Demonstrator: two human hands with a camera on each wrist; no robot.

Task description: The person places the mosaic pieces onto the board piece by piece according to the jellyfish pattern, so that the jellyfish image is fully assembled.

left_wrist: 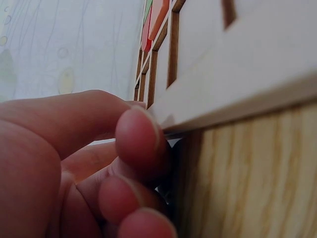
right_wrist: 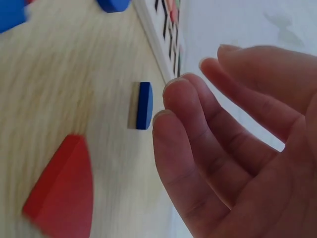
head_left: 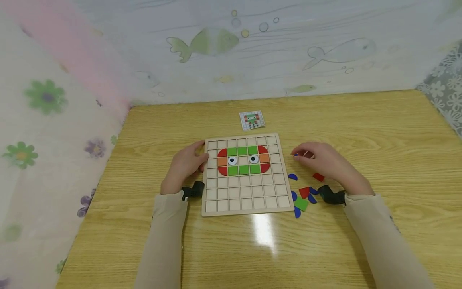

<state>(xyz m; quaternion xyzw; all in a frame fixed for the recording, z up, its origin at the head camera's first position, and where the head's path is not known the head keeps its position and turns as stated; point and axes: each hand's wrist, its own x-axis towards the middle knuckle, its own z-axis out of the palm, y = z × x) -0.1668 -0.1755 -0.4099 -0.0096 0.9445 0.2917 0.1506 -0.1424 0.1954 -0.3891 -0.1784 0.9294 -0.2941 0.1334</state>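
Left hand (head_left: 183,163) loosely touches left edge of the board (head_left: 246,204); across a gap from its right edge, right hand (head_left: 323,159) pinches a blue piece (head_left: 296,155).

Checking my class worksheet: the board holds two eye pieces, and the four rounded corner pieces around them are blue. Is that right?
The colour is wrong: the head view shows the rounded corner pieces on the board are red. It does hold two eye pieces.
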